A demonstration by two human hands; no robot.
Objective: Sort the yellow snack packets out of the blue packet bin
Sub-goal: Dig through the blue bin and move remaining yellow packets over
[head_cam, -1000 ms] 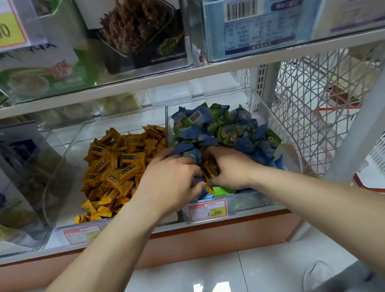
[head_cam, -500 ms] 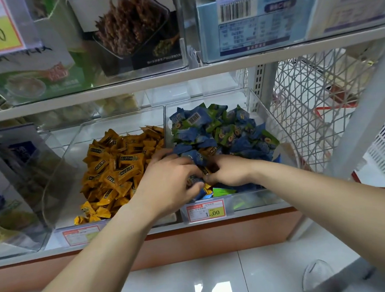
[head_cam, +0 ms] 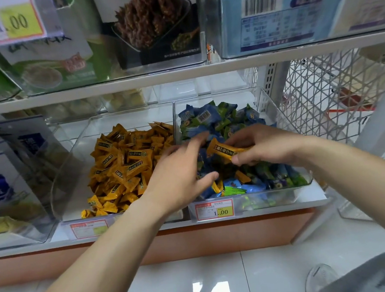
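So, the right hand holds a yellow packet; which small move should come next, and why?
Probably carry it left over the divider into the yellow bin: the right hand pinches the yellow packet above the blue bin, and the left hand is open.

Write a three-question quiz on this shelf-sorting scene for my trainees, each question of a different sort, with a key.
1. True or false: the right hand pinches a yellow packet.
2. The left hand is: A open, fingers spread; B gripping a blue packet; C on the floor.
3. Fill in: the yellow bin stands to the ___ of the blue packet bin.
Key: 1 true; 2 A; 3 left.
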